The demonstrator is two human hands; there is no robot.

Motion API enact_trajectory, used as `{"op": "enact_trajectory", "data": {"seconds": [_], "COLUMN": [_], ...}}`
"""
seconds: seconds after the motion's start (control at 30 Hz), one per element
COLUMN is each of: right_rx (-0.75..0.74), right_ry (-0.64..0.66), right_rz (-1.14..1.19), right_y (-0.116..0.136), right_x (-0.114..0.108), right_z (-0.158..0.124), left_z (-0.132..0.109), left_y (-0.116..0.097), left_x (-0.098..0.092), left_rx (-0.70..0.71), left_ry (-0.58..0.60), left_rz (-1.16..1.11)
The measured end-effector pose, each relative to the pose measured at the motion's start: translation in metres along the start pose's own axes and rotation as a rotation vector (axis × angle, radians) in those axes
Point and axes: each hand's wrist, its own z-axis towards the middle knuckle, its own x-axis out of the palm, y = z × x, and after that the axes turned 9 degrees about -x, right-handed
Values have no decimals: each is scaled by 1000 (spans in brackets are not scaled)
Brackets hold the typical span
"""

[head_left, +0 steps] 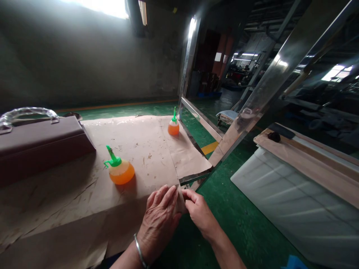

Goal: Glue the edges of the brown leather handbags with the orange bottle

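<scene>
My left hand (161, 213), with a silvery bangle at its wrist, lies palm down over the near right corner of a table covered in brown paper (146, 149). Its fingers are stretched out and rest on the paper. Just to its right, my right hand (199, 209) is closed in a pinch on the paper's folded edge; its fingertips are partly hidden. A round squeeze bottle (122, 172) with a green spout and orange liquid stands left of my left hand. Another such bottle (173, 127) stands farther back near the table's far right corner.
At the left stands a dark box-shaped bag (45, 144) with a clear-wrapped handle. A shiny metal frame (244, 119) rises beyond the table's right side. Farther right, a white-sided bench (294, 198) stands on the green floor (235, 220). A grey wall (92, 63) lies behind.
</scene>
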Motion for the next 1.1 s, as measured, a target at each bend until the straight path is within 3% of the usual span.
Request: {"op": "enact_trajectory", "data": {"seconds": [0.3, 0.43, 0.67, 0.83, 0.93, 1.1], "right_rx": [-14, -58, 68, 126, 125, 148], "right_ry": [-220, -197, -159, 13, 113, 117], "right_rz": [214, 314, 600, 831, 890, 824], "right_y": [7, 25, 32, 36, 41, 43], "right_x": [7, -4, -6, 0, 3, 13], "right_z": [-18, -18, -21, -22, -20, -19], "left_z": [-3, -8, -12, -9, -9, -15], "left_y": [0, 2, 15, 15, 14, 22], "left_x": [1, 6, -9, -35, -52, -67], "left_rx": [-54, -55, 43, -244, -473, -629], "left_ry": [10, 36, 142, 116, 186, 307], "left_rz": [-84, -88, -201, -523, -611, -645]}}
